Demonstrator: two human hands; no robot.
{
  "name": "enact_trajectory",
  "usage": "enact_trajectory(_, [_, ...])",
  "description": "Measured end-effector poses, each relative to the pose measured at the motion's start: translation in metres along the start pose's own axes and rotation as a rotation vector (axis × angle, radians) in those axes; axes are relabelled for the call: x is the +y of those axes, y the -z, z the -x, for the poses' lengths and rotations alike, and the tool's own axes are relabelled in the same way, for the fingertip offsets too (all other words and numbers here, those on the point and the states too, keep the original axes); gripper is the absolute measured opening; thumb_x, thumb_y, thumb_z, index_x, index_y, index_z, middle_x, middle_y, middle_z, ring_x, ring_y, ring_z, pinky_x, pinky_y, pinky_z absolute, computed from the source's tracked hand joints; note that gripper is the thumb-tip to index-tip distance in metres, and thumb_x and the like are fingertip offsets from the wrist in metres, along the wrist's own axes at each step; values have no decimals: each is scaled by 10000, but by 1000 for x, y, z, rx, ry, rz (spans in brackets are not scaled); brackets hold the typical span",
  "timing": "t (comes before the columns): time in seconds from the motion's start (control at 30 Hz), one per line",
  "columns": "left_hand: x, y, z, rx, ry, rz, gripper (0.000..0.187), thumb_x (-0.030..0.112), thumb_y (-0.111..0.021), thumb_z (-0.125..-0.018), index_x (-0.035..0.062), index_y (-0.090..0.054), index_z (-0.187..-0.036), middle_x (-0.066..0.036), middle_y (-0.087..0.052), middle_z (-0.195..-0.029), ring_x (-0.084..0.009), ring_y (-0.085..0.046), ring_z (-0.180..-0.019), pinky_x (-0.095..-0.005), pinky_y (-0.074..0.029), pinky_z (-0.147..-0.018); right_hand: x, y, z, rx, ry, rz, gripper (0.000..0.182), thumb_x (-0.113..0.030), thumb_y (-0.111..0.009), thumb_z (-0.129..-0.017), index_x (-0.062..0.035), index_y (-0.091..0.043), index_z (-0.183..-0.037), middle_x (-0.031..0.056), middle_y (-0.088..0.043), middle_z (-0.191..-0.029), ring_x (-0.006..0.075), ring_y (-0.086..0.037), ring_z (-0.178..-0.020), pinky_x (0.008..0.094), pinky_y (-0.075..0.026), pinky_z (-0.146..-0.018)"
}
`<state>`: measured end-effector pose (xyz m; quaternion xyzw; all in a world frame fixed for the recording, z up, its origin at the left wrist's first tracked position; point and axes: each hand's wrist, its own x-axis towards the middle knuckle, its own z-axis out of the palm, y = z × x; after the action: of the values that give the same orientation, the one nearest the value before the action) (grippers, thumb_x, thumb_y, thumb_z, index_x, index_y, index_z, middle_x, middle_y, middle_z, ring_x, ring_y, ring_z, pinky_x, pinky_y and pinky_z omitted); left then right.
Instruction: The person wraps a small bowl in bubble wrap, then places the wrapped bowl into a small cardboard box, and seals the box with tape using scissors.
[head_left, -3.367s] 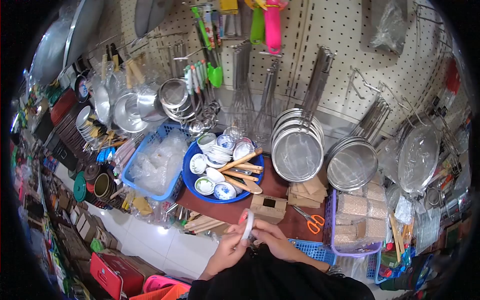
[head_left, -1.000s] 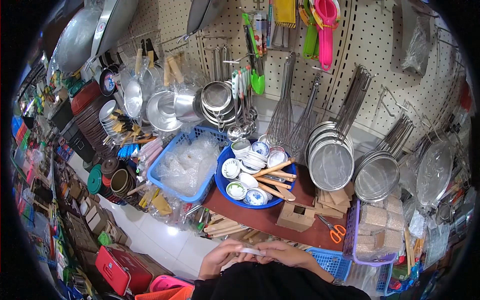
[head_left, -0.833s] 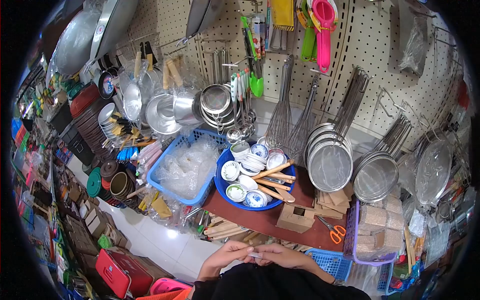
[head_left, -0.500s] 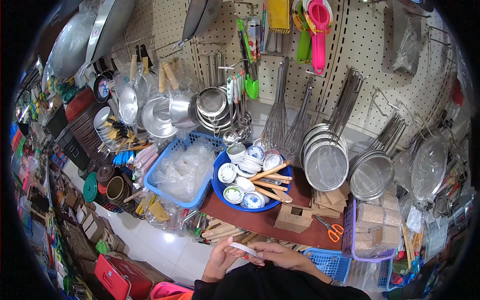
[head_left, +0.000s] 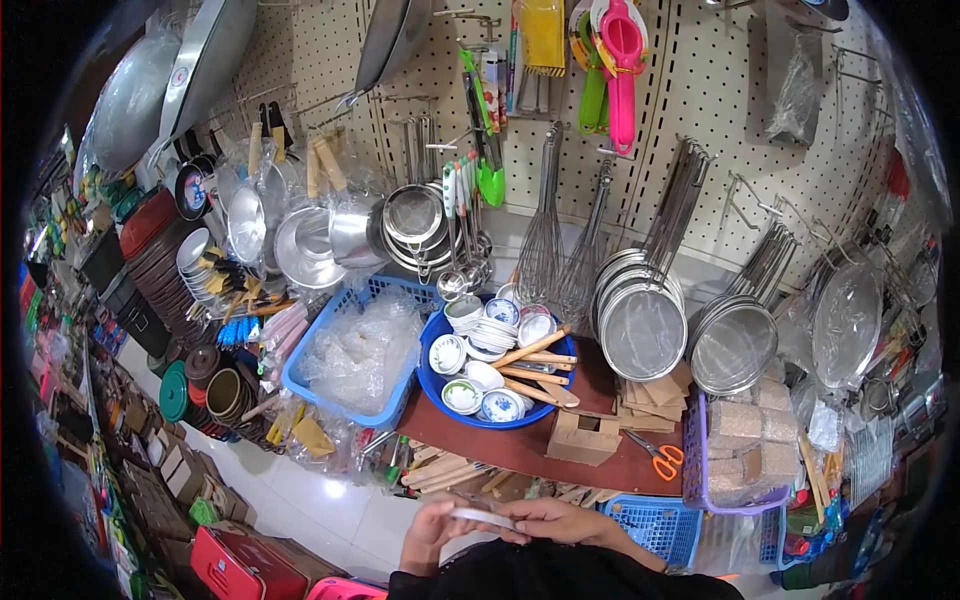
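A narrow whitish roll, which looks like a roll of tape (head_left: 484, 517), is held between both hands low in the view, close to the dark clothing. My left hand (head_left: 431, 524) has its fingers closed on the left end of the roll. On the other end, my right hand (head_left: 562, 522) pinches with thumb and fingers. In front of the hands stands a brown table (head_left: 480, 450). A blue basin (head_left: 432, 385) on it holds small patterned dishes (head_left: 484, 375) and several wooden-handled tools (head_left: 540, 360).
Orange-handled scissors (head_left: 660, 462) lie beside a small cardboard box (head_left: 585, 440). A blue basket of bubble wrap (head_left: 355, 355) stands left; a purple basket of wrapped blocks (head_left: 745, 500) stands right. Strainers (head_left: 645, 335) and whisks (head_left: 545, 240) hang from the pegboard. A red box (head_left: 240, 570) is at lower left.
The view has shifted slightly. Both hands have lowered a little with the roll, and the roll now lies flatter.
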<state>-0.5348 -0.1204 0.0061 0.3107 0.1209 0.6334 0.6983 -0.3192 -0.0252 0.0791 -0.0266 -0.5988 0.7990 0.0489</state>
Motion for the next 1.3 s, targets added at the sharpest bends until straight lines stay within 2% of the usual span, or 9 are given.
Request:
enact_trajectory(0.07, [33, -9, 0, -36, 296, -341, 347, 269, -544, -953, -41, -640, -829, -108, -642, -819, -156, -560, -733, -276, -435, -666, -1, -1, 4, -6, -44, 53, 360, -172, -416, -1007, -14, -496, -1320, -11, -477, -854, 93, -443, -778, 239, -367, -701])
enact_trajectory(0.17, [44, -43, -11, -4, 333, -788, 275, 200, -623, -905, -26, -623, -748, -48, -608, -745, -118, -530, -636, -249, -403, -585, 0, -5, 6, 20, -55, 86, 361, -170, -419, -1009, -16, -498, -1326, -15, -480, -834, 87, -444, -760, 235, -367, -686])
enact_trajectory(0.27, [41, -54, -15, 38, 350, -857, 213, 140, -666, -886, -29, -608, -771, -30, -588, -734, -90, -516, -676, -225, -395, -607, 1, -10, 7, 61, -62, 1, 345, -171, -422, -1023, -11, -501, -1318, -15, -486, -826, 87, -448, -747, 237, -372, -685])
enact_trajectory(0.67, [-2, -48, -8, 429, 23, -102, 302, 308, -637, -871, 93, -488, -719, 18, -397, -588, -143, -477, -553, -327, -477, -546, -15, -32, 11, 214, 20, -99, 259, -200, -462, -1031, -11, -583, -1160, 2, -556, -878, 103, -512, -861, 265, -408, -809])
enact_trajectory(0.93, [-55, -13, -12, 382, 62, 722, 424, 498, -437, -943, 199, -405, -644, 22, -388, -556, -229, -485, -512, -601, -558, -533, 10, -29, 18, 393, 45, -140, 260, -221, -484, -1026, -7, -619, -1083, 6, -606, -884, 93, -527, -899, 250, -400, -862])
enact_trajectory(1.0, [-49, -32, -26, 431, 68, 623, 433, 483, -458, -945, 195, -397, -628, 20, -419, -568, -203, -485, -511, -488, -567, -499, 11, -32, 19, 492, 71, -251, 320, -229, -482, -1027, 25, -606, -1177, 9, -621, -884, 87, -543, -892, 236, -407, -857])
enact_trajectory(1.03, [-40, -59, -36, 450, 56, 683, 442, 450, -501, -945, 191, -384, -605, 28, -438, -564, -136, -467, -496, -312, -485, -450, 4, -33, 21, 511, 51, -240, 326, -221, -482, -1027, 27, -590, -1210, 14, -623, -905, 91, -546, -895, 239, -411, -863])
enact_trajectory(1.13, [-47, -59, -44, 376, 44, 904, 410, 415, -488, -957, 183, -415, -627, 37, -338, -563, -171, -464, -525, -597, -555, -522, 1, -31, 23, 518, 101, -278, 358, -198, -479, -1027, 27, -538, -1299, 32, -624, -978, 98, -548, -907, 249, -421, -873])
enact_trajectory(1.3, [-50, -64, -55, 407, 94, 867, 413, 411, -512, -953, 175, -417, -628, -30, -522, -615, -145, -475, -523, -418, -544, -488, 3, -22, 32, 518, 122, -283, 397, -169, -468, -1029, 14, -477, -1380, 39, -612, -1079, 101, -540, -933, 262, -432, -880])
